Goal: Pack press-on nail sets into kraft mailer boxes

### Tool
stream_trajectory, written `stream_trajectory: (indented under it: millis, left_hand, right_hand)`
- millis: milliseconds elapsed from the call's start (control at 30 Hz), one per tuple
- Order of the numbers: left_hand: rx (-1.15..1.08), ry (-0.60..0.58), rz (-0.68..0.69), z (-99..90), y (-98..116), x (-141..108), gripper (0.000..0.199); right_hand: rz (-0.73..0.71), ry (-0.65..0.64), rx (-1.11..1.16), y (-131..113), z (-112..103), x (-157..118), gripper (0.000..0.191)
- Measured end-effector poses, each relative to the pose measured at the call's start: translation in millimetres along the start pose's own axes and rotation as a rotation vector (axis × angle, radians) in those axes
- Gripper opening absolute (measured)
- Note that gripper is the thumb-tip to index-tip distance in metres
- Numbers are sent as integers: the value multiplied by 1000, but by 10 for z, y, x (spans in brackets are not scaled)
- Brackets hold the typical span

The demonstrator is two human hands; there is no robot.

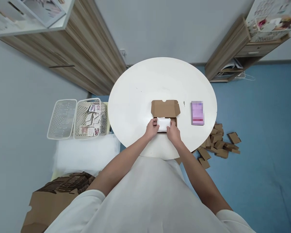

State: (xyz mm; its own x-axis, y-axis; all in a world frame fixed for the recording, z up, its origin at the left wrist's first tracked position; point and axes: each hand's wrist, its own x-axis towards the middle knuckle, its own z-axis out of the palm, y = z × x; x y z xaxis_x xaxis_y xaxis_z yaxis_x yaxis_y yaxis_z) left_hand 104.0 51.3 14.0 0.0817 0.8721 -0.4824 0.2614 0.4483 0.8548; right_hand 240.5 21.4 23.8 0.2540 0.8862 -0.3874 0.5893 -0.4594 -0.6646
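Note:
Between both hands is a small white wrapped packet (163, 124), held by its left and right ends. My left hand (152, 128) closes on the left end, thumb at the near side. On the right end, my right hand (174, 132) grips in the same way. Directly under the packet lies an open brown cardboard box (165, 109), its lid flap folded back away from me. Packet and hands hide most of the box's inside, so I cannot tell whether the packet touches its bottom. To the right a purple-pink box (197, 113), partly blurred, lies on the white oval table (133, 84).
Left of the table, a white basket (103, 119) holds printed cards, with white sheets (84, 152) stacked nearby. Flattened cardboard (50, 207) fills the lower left. Several closed brown boxes (218, 142) are heaped on the blue floor at right. Wooden cabinets (92, 48) stand behind.

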Motion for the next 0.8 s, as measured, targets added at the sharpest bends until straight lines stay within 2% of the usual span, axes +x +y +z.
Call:
stream_trajectory:
  millis: [167,333,467,633,733,800]
  left_hand:
    - [243,38,4,118,-68,92,40]
    - [519,-10,121,173,-101,104,49]
    - [613,-8,159,248,-75,102,62]
    - [638,6,201,208,45,66,59]
    - [607,57,280,31,113,68,55]
    - [577,101,245,-124,145,109,57]
  right_hand:
    - [35,-73,-96,131,61,153,24]
    - [-156,63,-108,209,165,211,16]
    - [-237,45,-215,207,171,198,18]
    - [-259,-15,-253,153,-26,127,38]
    - [-312,5,-369,203,-251,74,38]
    - [-320,55,-411,302,-396,72,38]
